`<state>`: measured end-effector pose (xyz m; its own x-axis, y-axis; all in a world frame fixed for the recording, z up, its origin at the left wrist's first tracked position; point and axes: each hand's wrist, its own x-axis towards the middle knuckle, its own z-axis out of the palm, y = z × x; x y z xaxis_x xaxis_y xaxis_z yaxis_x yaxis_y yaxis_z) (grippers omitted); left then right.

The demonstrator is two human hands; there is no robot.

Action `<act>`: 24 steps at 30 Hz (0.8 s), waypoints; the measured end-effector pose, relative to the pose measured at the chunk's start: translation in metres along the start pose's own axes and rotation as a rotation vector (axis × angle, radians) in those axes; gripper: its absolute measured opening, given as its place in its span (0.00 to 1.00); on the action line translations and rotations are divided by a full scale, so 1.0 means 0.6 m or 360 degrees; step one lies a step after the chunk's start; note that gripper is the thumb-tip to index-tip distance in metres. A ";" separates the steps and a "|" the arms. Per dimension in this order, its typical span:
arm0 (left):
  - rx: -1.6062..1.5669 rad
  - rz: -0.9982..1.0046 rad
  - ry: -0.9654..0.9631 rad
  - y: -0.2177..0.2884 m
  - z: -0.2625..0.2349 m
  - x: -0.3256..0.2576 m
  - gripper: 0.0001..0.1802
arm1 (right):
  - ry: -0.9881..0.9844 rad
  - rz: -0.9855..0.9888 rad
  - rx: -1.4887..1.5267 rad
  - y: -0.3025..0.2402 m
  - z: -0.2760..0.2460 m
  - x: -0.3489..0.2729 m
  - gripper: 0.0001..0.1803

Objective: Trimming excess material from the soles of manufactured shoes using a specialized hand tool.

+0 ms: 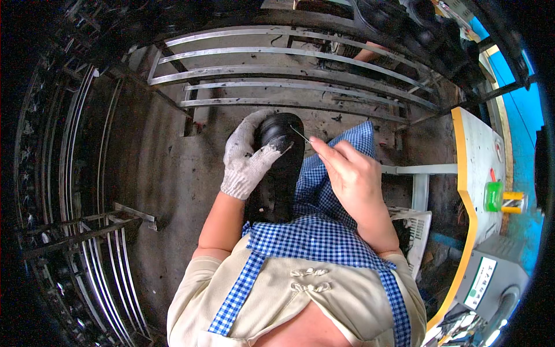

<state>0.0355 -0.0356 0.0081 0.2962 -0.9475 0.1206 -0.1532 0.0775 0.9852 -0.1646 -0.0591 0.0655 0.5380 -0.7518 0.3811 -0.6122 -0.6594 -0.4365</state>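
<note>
Nearest us, at the bottom centre of the frame, is a cream shirt (266,289) with knotted buttons, and over it a blue checked apron (318,237). Along the left edge we see a dark metal rack (69,239) with bright bars. Left of centre, our left hand (245,153), in a whitish knitted glove, is wrapped around the upper part of a black shoe (286,162), thumb across its front. The shoe sits in the middle of the frame, rounded end up, lower end by the apron. Just right of it, our bare right hand (352,173) has its fingers pinched on a thin metal tool (300,134); its tip is at the shoe's upper right, though we cannot tell whether it touches. Farther right come a white crate (414,237), a yellow-edged table (475,147), a green container (493,196) and a grey machine (506,257).
</note>
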 end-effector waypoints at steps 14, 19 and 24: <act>0.0159 0.0046 -0.0001 0.000 0.002 0.004 0.33 | -0.0010 -0.0032 -0.0127 -0.003 -0.008 0.004 0.17; 0.0157 0.0045 0.0013 -0.008 0.003 0.005 0.33 | -0.0012 -0.0047 -0.0135 0.001 -0.009 0.007 0.17; 0.0136 0.0065 -0.0015 -0.010 0.006 0.007 0.33 | 0.0048 -0.0064 -0.0107 0.008 -0.003 0.010 0.18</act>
<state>0.0345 -0.0409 0.0022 0.2793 -0.9469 0.1590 -0.2450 0.0898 0.9654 -0.1654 -0.0668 0.0673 0.5460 -0.7238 0.4220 -0.6285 -0.6869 -0.3649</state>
